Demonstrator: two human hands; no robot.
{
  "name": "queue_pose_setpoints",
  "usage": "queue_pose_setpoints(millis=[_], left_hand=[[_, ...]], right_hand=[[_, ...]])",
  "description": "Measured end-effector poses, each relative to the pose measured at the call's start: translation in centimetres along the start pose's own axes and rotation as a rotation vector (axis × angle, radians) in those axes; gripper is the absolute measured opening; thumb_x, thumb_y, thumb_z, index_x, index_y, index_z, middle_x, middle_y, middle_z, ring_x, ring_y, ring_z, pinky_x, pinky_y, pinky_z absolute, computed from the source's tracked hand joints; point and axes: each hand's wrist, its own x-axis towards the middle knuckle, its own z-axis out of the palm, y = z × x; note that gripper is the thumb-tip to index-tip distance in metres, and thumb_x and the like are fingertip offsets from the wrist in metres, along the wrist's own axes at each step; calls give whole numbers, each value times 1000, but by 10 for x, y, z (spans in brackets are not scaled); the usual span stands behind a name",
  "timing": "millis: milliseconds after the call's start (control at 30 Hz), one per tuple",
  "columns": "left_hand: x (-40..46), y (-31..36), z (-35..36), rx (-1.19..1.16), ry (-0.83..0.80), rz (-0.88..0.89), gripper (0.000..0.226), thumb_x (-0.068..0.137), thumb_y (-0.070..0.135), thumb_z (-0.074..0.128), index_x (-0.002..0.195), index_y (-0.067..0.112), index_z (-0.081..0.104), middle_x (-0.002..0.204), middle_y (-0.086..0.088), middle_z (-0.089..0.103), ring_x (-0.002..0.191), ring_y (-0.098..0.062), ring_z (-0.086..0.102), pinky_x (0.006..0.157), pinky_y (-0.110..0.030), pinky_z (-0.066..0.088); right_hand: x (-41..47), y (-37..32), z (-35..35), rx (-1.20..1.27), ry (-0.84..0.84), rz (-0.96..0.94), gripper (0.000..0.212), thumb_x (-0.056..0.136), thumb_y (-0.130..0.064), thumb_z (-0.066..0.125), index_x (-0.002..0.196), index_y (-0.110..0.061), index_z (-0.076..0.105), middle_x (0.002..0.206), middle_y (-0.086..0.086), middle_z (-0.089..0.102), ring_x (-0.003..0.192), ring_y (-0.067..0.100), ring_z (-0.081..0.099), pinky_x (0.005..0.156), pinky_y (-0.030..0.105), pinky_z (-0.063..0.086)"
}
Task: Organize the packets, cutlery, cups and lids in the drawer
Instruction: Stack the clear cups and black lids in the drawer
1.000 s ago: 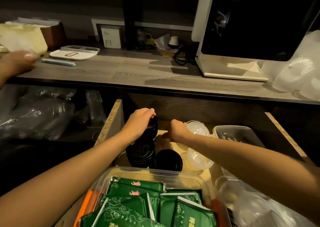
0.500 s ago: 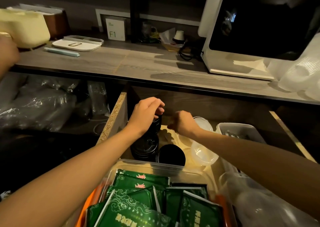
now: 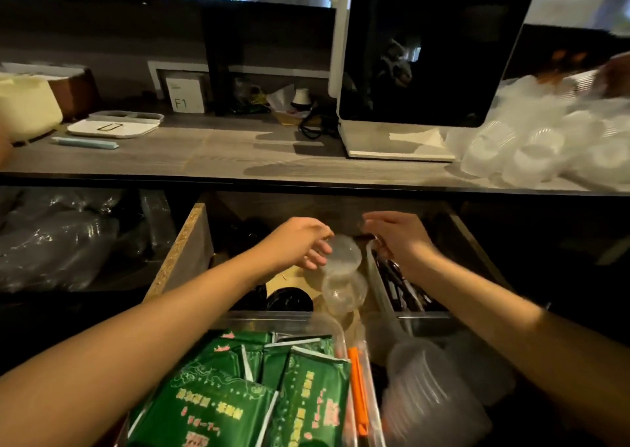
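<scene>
In the open drawer (image 3: 185, 242), my left hand (image 3: 300, 242) pinches the edge of a clear plastic lid (image 3: 345, 252) above a stack of clear cups (image 3: 344, 291). My right hand (image 3: 400, 238) hovers just right of the lid, fingers curled at the far corner of the cutlery tray (image 3: 375, 276); what it holds is unclear. Dark cutlery (image 3: 399, 286) lies in that tray. Black lids (image 3: 289, 298) sit at the drawer's left. Green packets (image 3: 238, 395) fill a clear container (image 3: 327, 324) at the front.
Blurred clear cups (image 3: 429, 388) lie at the drawer's front right. On the counter (image 3: 221, 153) stand a black-and-white machine (image 3: 419, 58) and a pile of clear cups (image 3: 545, 139). Another person's hand (image 3: 613, 71) shows far right. Bagged plastic (image 3: 61, 242) fills the left shelf.
My left hand left the stack of black lids and moved right onto the clear lid. My right hand shifted right toward the cutlery tray. The camera tilted down and moved closer.
</scene>
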Motion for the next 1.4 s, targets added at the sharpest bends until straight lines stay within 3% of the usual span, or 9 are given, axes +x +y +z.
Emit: queue_pose_setpoints(millis=[100,267,367,533,700,933,1100,1267,1400], left_hand=[[4,-9,5,265,-23,1,22,105,24,47,103,13,66,94,-7,69,79,-17,64,65,-22,50],[13,-33,-9,624,-59,-35,41,105,35,42,112,4,69,113,-12,68,109,-28,63,87,-34,49],[18,-37,-16,707,-150,-65,38,106,33,43,123,7,66,121,-6,64,110,-20,60,91,-31,48],[39,-47,-20,992,-398,-27,39,98,26,63,134,13,61,121,5,63,109,-9,59,91,-18,45],[62,-70,-20,1143,-489,-41,39,89,18,74,128,14,68,123,-1,69,108,-12,64,95,-27,52],[69,-86,-18,1114,-428,10,13,88,14,74,100,11,79,96,-1,75,90,-16,69,87,-35,55],[64,-73,-24,1129,-286,39,11,91,18,72,101,17,76,90,7,68,86,-9,63,73,-19,48],[46,-41,-39,1103,-93,80,16,93,19,69,109,20,72,100,5,67,92,-10,64,81,-26,53],[22,-12,-45,949,89,154,18,90,11,70,106,19,74,85,6,65,65,-1,62,56,-9,46]], right_hand=[[-1,7,-36,-175,101,30,16,92,-12,65,107,-11,70,92,7,68,72,14,60,63,21,49],[0,21,-77,-170,-28,-9,16,93,-6,61,105,-12,69,108,13,67,90,13,63,74,17,48],[-6,24,-84,-35,-57,11,22,96,-6,56,116,-4,65,95,9,66,83,11,62,74,20,51],[-18,36,-87,-58,-9,-62,16,97,-6,55,97,-13,69,85,8,68,80,18,64,72,25,55],[-11,48,-89,-233,-34,-137,18,97,-8,54,105,-17,67,89,3,68,87,19,67,83,33,56],[-7,56,-86,-243,-60,-119,17,96,-12,56,94,-24,68,93,8,70,92,26,68,87,41,57],[-12,50,-82,-160,-47,-117,22,97,-9,55,89,-26,68,94,7,68,86,14,64,72,23,55],[-20,43,-79,-107,-72,-115,23,98,-9,52,97,-21,72,95,5,68,86,12,64,79,29,56],[-26,39,-81,-97,-92,-137,22,98,-9,53,104,-18,72,96,9,70,87,13,66,78,25,56]])
